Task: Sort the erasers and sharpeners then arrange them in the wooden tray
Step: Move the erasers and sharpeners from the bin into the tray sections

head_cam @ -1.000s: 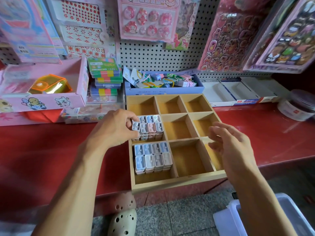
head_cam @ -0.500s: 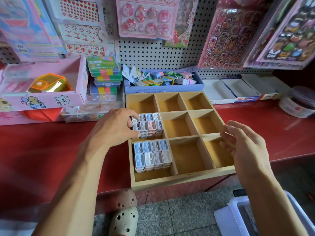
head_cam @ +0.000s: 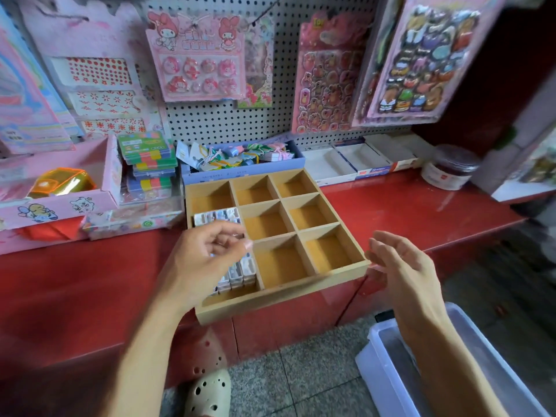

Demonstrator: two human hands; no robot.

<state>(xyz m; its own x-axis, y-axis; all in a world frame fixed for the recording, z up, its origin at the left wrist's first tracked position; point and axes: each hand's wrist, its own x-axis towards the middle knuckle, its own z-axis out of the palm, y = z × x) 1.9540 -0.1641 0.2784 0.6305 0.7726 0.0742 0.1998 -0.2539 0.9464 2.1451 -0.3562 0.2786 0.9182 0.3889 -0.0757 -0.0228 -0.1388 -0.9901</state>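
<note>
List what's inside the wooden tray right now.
Wooden tray: small sharpeners packed in the left column's middle and near compartments. Left hand hides part of both groups. The other seven compartments show only bare wood.

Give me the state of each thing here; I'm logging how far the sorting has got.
Wooden nine-compartment tray: on the red counter, front edge overhanging.
Small pastel boxed sharpeners: packed in the two nearer left compartments.
Other seven compartments: empty.
Left hand: above the sharpeners, fingers loosely curled, blurred.
Right hand: open, holding nothing.
</note>
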